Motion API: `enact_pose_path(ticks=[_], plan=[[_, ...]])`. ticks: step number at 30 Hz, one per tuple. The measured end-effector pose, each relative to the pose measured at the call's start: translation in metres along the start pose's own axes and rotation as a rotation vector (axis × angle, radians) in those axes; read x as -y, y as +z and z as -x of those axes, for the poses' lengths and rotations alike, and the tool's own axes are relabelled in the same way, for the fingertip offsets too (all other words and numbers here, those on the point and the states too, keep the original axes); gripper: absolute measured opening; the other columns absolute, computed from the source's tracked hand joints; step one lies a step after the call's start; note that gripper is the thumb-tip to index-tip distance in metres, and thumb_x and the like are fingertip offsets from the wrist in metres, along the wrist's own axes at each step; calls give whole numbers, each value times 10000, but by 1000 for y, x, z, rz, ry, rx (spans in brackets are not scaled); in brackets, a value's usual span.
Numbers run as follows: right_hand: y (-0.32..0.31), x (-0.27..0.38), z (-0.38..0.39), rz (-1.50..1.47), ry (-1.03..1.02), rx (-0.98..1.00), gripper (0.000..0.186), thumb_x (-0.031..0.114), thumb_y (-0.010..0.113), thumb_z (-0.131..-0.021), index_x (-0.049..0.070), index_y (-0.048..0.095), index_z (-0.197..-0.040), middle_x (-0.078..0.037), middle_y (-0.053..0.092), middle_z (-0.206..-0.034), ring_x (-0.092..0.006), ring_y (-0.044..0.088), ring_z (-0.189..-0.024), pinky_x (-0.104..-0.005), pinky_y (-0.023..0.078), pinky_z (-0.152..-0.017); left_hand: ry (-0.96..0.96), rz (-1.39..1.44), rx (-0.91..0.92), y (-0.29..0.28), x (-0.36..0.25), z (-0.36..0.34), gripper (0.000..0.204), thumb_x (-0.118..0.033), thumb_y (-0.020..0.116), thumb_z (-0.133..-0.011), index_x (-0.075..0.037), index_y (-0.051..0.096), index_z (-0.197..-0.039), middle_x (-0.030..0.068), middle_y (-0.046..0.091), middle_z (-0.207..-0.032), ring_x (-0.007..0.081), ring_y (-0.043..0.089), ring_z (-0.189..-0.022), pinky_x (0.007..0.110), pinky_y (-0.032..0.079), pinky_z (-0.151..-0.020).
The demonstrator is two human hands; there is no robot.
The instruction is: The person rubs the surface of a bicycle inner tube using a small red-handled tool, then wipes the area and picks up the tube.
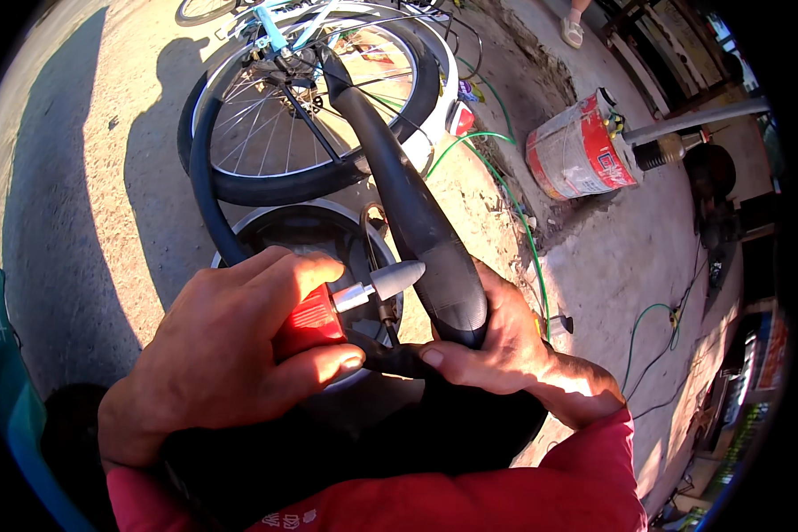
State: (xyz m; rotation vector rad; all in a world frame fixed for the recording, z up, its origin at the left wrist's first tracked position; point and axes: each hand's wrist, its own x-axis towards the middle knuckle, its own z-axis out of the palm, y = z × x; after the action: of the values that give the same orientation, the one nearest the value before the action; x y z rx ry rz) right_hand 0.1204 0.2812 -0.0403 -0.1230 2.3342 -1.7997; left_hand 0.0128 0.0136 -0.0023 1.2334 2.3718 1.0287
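Note:
My left hand is closed around a red-bodied tool with a short metal shaft and a grey cone-shaped tip. That tip points right, close to the inflated black inner tube; I cannot tell if they touch. My right hand grips the tube where it bends near my lap, thumb in front and fingers behind. Near my left thumb, a darker part of the tube runs between both hands. Farther off, the tube extends to the bicycle wheel, and another stretch curves down the left side.
Below the wheel is a round pale-rimmed basin, partly hidden by my hands. A light blue bicycle frame lies beyond. At right stands a red and white bucket; a green hose crosses the ground. A person's foot shows far off.

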Motion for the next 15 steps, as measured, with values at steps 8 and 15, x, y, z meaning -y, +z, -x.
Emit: enact_pose_path(ticks=[8,15], plan=[[6,-2,-2,-68,51,2,824,66,813,-779,45,455,-1521,-67,640,-1187,-166,601,-1106,-348,495,-979,12,8,51,2,-5,-4,635,-197,936,-716,-14,643,-1249,168,720,-1021,352,738,-893,405,576,-776],[9,-6,-2,56,5,3,859,105,825,-791,42,423,-1548,-126,673,-1226,-199,640,-1138,-357,510,-992,-24,37,11,2,-1,-3,629,-236,940,-723,-6,653,-1233,173,715,-1009,376,736,-911,411,573,-776]])
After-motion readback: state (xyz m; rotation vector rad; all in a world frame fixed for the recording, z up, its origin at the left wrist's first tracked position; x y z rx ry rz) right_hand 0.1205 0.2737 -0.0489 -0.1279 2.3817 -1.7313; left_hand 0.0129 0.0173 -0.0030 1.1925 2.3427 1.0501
